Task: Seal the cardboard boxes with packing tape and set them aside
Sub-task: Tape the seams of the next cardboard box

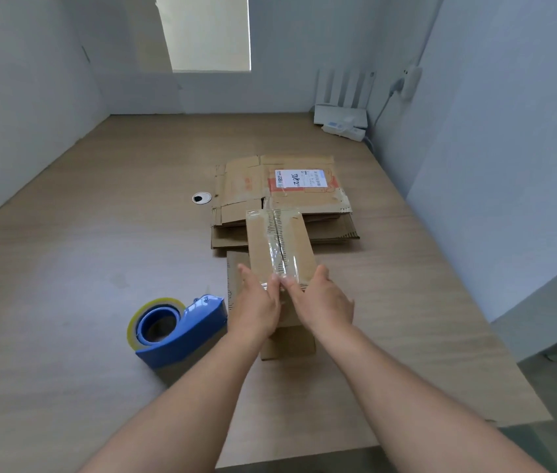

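A small brown cardboard box point(280, 240) stands in the middle of the wooden table point(82, 233), with a strip of clear tape running along its top seam. My left hand point(256, 305) and my right hand point(321, 298) both rest flat on the box's near end, fingertips meeting on the tape at the near top edge. A blue tape dispenser point(181, 329) with a roll of clear packing tape lies on the table just left of my left hand.
Flattened cardboard boxes point(280, 186), one with a white shipping label, lie stacked behind the small box. A round cable hole point(201, 198) sits to their left. A white router and power strip point(341, 117) stand in the far right corner. Walls enclose the table.
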Demonstrator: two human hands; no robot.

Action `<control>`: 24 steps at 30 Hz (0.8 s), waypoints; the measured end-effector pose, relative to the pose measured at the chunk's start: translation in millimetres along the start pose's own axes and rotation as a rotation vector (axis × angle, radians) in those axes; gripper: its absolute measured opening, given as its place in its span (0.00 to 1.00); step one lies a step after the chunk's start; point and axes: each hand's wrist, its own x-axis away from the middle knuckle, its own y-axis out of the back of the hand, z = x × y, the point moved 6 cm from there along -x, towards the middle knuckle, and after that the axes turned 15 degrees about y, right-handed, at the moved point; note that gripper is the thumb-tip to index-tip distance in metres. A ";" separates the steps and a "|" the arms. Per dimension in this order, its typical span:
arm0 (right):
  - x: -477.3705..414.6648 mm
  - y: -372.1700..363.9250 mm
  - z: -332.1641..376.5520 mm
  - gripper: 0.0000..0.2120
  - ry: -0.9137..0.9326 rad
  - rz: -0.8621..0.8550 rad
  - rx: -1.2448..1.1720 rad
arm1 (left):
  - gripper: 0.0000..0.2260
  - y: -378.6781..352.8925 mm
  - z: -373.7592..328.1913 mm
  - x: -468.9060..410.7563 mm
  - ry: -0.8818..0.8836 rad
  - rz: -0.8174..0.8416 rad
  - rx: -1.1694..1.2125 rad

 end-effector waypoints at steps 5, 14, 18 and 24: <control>-8.0 8.2 -21.8 0.15 0.089 0.000 -0.173 | 0.24 3.3 5.1 -6.6 -0.038 -0.022 0.048; -21.6 37.7 -7.5 0.46 0.496 0.287 0.321 | 0.35 28.7 -16.0 -1.7 -0.291 -0.013 -0.650; -29.3 29.1 -1.3 0.41 0.643 0.322 0.507 | 0.36 29.6 -22.5 -3.6 -0.357 -0.165 -0.894; -37.3 21.3 -12.5 0.36 0.700 0.477 0.497 | 0.36 33.2 -21.7 -9.4 -0.460 -0.062 -1.015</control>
